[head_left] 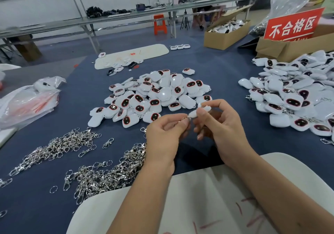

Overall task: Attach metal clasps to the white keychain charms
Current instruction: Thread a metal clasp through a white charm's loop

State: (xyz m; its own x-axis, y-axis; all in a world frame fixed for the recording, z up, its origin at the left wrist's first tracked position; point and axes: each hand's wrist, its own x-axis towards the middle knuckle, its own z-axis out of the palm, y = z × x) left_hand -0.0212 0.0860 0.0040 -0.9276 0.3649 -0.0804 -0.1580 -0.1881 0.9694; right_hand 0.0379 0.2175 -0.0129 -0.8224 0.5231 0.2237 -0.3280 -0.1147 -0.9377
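I have my right hand (219, 123) pinched around a white charm (199, 112), held above the table just in front of the middle heap of charms (159, 96). My left hand (163, 134) is closed on a metal clasp (184, 119), its ring touching the charm's loop end. I can't tell whether the ring is threaded yet; it is too small and partly hidden. My worry is the split ring springing off the loop if my left grip slackens, or the glossy charm twisting in my fingers so the ring misses. Loose clasps (101, 172) lie tangled at my left, so a dropped one could snag others. The table has a dark blue cloth (226, 67); a larger charm pile (296, 96) sits right, below a red sign (292, 25), and another worker sits at a far bench
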